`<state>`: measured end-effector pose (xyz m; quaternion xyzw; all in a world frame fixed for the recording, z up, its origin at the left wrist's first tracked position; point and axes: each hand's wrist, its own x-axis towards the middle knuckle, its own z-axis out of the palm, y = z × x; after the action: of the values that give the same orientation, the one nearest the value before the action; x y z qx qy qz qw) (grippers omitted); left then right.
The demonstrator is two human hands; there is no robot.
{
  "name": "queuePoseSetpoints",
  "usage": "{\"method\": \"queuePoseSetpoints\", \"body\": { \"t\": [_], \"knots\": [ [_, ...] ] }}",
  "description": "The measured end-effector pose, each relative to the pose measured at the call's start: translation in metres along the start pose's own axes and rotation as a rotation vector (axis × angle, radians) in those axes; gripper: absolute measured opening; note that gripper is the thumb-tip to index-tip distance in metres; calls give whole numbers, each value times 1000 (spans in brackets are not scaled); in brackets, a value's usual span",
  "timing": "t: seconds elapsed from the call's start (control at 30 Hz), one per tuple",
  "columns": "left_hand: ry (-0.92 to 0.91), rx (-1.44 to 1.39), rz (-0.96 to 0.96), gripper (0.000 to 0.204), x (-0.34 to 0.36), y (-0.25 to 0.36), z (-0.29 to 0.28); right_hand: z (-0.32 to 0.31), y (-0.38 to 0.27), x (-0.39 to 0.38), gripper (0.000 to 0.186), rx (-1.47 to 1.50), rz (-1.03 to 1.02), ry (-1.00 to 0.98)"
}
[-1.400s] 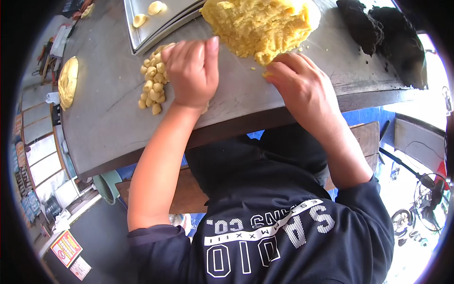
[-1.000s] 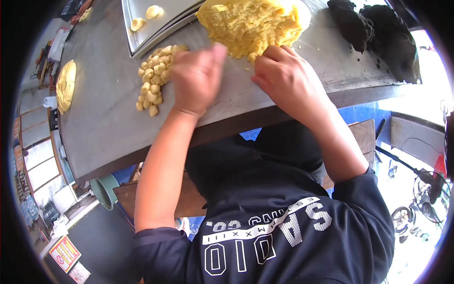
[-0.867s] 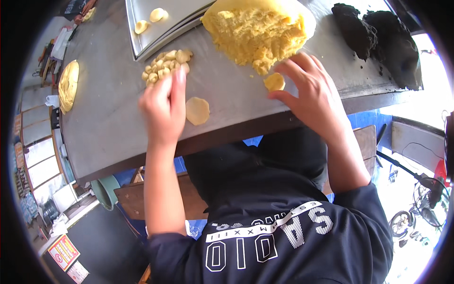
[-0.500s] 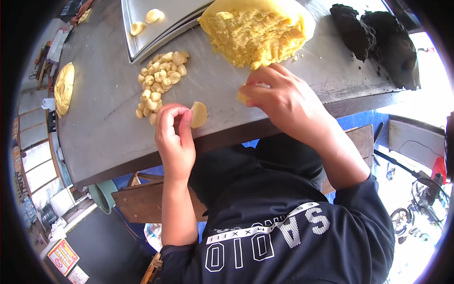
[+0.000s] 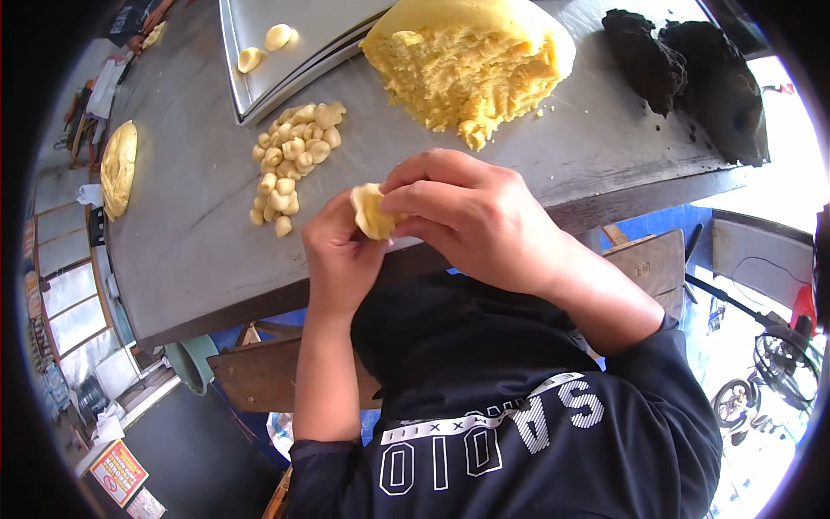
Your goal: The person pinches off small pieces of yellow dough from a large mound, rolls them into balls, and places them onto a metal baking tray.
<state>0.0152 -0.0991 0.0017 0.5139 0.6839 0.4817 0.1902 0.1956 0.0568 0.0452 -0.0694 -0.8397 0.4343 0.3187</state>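
My left hand [image 5: 335, 246] holds a thin, pale dough round [image 5: 372, 210], cupped upward in its fingers just above the table's near edge. My right hand [image 5: 475, 216] meets it there, fingertips pinched at a bit of yellow filling that lies against the inside of the dough; the fingers partly hide the filling. Beyond the left hand, many small pale dough balls [image 5: 294, 156] lie in a loose pile. A big crumbly yellow mound [image 5: 467, 78] sits on the table past my right hand, its near side dug out.
At the back stands a metal tray [image 5: 324, 43] with two smooth dough balls [image 5: 277, 36] in it. A covered yellow dough slab [image 5: 118, 169] lies at the far left of the grey table [image 5: 199, 251]. Dark lumpy material [image 5: 692, 78] sits at the right. Another person's hand [image 5: 151, 17] shows top left.
My right hand has come left from the mound with a pinch of yellow filling, to the dough round. My left hand has raised the dough round and cupped it.
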Motion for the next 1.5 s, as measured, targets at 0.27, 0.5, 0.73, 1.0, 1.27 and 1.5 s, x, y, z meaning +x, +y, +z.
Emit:
{"method": "queuePoseSetpoints", "body": {
  "t": [0.27, 0.5, 0.73, 1.0, 1.27, 1.5],
  "knots": [
    [116, 292, 175, 54, 28, 14, 21, 5, -2, -9, 27, -194, -102, -132],
    [-265, -32, -50, 74, 17, 19, 4, 0, 9, 4, 49, -31, 138, -54],
    [-94, 132, 237, 68, 12, 3, 11, -1, -6, 5, 29, -182, 125, 4],
    [-267, -610, -261, 50, 10, 13, -2, -41, 31, -20, 27, -802, 136, -23],
    [-157, -736, -206, 45, 13, 12, 0, -43, 28, -15, 21, -657, 74, -120],
    [-123, -575, -118, 21, 12, 8, 6, -34, 20, -21, 9, -330, 249, -9]
  ]
}}
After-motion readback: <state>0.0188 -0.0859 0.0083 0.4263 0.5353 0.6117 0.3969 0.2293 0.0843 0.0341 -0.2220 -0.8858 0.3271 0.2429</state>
